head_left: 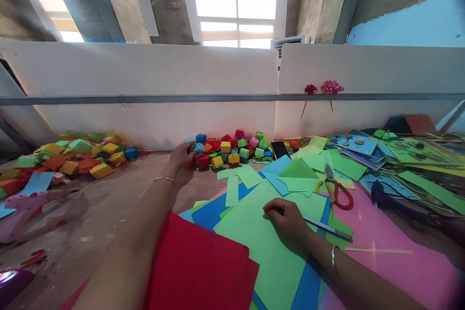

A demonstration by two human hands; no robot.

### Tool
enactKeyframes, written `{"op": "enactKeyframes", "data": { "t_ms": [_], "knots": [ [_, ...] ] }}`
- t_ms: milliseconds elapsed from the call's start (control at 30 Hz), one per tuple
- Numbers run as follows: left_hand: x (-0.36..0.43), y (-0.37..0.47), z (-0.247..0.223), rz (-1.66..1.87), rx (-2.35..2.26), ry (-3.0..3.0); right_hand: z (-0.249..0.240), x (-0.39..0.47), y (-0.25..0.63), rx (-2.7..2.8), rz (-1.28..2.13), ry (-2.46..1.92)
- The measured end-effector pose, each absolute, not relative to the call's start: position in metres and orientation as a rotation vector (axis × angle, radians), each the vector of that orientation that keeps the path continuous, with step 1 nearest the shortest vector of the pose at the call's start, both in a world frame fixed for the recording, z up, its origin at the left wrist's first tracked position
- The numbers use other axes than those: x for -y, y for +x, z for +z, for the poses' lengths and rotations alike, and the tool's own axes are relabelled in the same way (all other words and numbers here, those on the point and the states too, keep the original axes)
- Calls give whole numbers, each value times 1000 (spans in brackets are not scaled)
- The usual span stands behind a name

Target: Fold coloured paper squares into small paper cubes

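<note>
My left hand [181,156] reaches to the left end of a pile of small coloured paper cubes [234,151], its fingers bent at a light blue cube [197,147]; whether they grip it is not clear. My right hand [286,218] rests with curled fingers on light green paper sheets [250,223]. A grey cutter [329,227] lies beside and partly behind that hand. Red sheets [199,266] lie between my forearms. Scissors with red and yellow handles [336,191] rest on the paper to the right.
Another heap of coloured cubes [80,152] lies at the left, near a pink glue gun [27,208]. A dark phone [280,149] is behind the green paper. Pink paper [395,252], a dark blue tool [388,201] and stacked cards [354,143] occupy the right side.
</note>
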State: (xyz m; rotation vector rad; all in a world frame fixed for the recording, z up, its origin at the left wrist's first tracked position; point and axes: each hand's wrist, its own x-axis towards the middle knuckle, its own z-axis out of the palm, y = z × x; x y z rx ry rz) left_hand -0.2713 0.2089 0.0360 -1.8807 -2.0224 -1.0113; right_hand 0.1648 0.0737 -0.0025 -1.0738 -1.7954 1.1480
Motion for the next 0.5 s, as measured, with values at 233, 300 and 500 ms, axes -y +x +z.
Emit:
{"op": "enactKeyframes", "data": {
  "t_ms": [233,300,500],
  "knots": [
    [-213,-264,35,-1047,2015,-1810,-3,-75,165,1813,1138,-1060],
    [-213,-262,35,-1050,2013,-1818,-5,-75,166,1825,1135,-1048],
    [-209,-258,33,-1094,2006,-1843,-10,-78,166,1826,1100,-1038]
  ]
}}
